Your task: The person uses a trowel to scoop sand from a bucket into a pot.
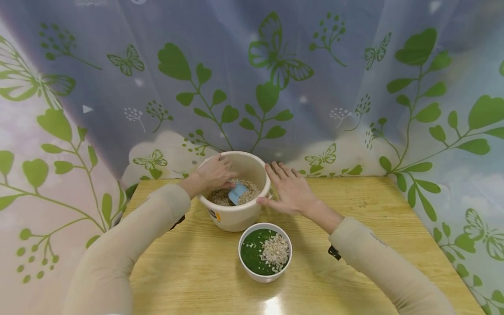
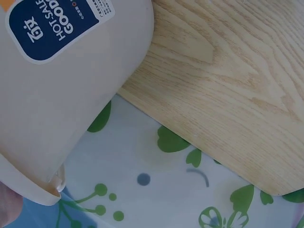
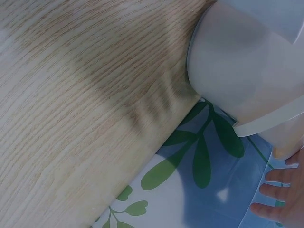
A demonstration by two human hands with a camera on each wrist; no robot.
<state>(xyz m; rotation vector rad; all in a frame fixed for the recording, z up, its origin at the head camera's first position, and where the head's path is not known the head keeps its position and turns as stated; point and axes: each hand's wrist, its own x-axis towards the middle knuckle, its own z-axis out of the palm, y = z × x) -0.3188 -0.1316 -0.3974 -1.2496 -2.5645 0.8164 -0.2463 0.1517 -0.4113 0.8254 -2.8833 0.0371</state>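
Note:
A cream plastic bucket (image 1: 232, 218) holds pale grain flakes (image 1: 220, 197), and a light blue scoop (image 1: 237, 193) sits tilted among them. My left hand (image 1: 215, 173) reaches over the bucket's left rim and grips the scoop's handle end, mostly hidden by the fingers. At the right side of the rim, my right hand (image 1: 291, 190) lies with fingers spread and straight, touching the bucket. In the right wrist view its fingers (image 3: 278, 192) extend beside the bucket wall (image 3: 237, 66). In front of the bucket stands a white bowl (image 1: 264, 278) with a green inside and flakes on its right half.
The wooden table (image 1: 338, 271) carries the bucket and bowl near its far edge and middle. A curtain (image 1: 220, 57) printed with leaves and butterflies hangs close behind the table and along both sides. A dark blue label (image 2: 57, 28) marks the bucket's side.

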